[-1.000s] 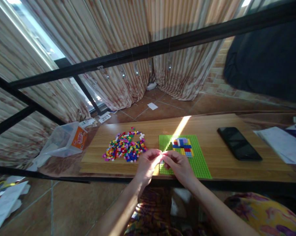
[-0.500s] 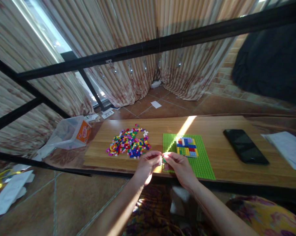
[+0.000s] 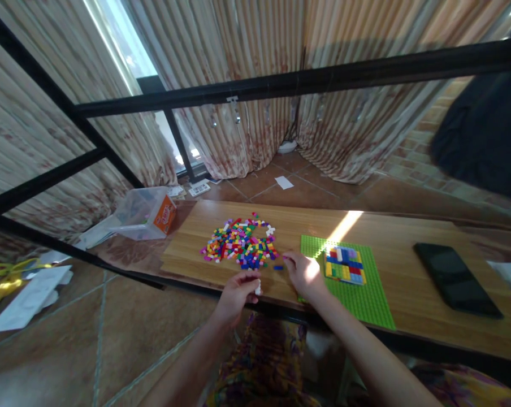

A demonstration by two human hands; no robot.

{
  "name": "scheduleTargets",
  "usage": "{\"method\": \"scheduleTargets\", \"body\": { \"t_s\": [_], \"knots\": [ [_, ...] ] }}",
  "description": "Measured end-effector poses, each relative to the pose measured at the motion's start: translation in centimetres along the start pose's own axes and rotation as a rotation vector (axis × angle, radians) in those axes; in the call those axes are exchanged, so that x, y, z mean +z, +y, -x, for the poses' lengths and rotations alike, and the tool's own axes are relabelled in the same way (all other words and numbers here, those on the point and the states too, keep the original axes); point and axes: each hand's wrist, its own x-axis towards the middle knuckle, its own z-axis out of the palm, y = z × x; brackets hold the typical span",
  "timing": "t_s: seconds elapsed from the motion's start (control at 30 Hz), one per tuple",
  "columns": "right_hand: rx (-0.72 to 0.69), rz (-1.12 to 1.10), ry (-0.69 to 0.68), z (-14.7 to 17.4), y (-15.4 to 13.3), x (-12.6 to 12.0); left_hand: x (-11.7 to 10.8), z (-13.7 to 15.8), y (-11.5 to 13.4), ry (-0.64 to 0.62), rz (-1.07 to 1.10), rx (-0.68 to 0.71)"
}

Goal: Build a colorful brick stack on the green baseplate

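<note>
My left hand (image 3: 237, 294) is closed in a pinch at the table's front edge, with a small white toy brick (image 3: 258, 289) showing at its fingertips. My right hand (image 3: 305, 273) reaches over the left side of the green baseplate (image 3: 372, 302), fingers pressed together. A tiny pinkish spot shows at its fingertips, too small to name. Just left of those fingers a blue brick (image 3: 278, 268) lies on the wood. On the baseplate sits a flat block of multicoloured bricks (image 3: 345, 264). A pile of loose bricks (image 3: 241, 242) spreads beyond my left hand.
A black phone (image 3: 457, 280) lies on the right of the wooden table (image 3: 391, 226). Left of the table stands a clear plastic box (image 3: 143, 212) with an orange label. A black metal bar (image 3: 272, 87) crosses in front of the curtains.
My hands, close together before, are now apart: the right is over the baseplate's left edge, the left nearer the table's front. A blue brick now shows beside the right fingers. The view has shifted.
</note>
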Motion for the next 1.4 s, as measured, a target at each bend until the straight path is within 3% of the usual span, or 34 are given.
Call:
{"method": "scheduleTargets", "body": {
  "t_s": [0.13,0.3,0.5,0.63,0.77,1.07,1.4],
  "knots": [
    [-0.060,0.037,-0.098,-0.8,0.0,0.8,-1.1,-0.3,-0.2,0.039,-0.032,0.028],
    [0.010,-0.097,-0.052,0.2,0.6,-0.7,-1.2,-0.6,-0.4,0.040,-0.090,0.042],
    [0.068,-0.134,0.042,1.9,1.6,-6.7,-0.4,-0.9,-0.3,0.035,-0.188,0.070],
    [0.096,-0.080,0.235,3.2,4.6,-11.3,0.3,-1.1,-0.4,0.045,-0.264,0.100],
    [0.179,-0.019,0.345,4.1,7.7,-13.5,0.9,-1.3,-0.7,0.063,-0.315,0.126],
    [0.105,0.015,0.244,2.6,8.5,-12.1,1.0,-1.6,-0.5,0.067,-0.362,0.118],
    [0.169,-0.001,0.194,1.7,9.7,-10.8,0.9,-1.7,-0.8,0.059,-0.333,0.121]
  ]
}}
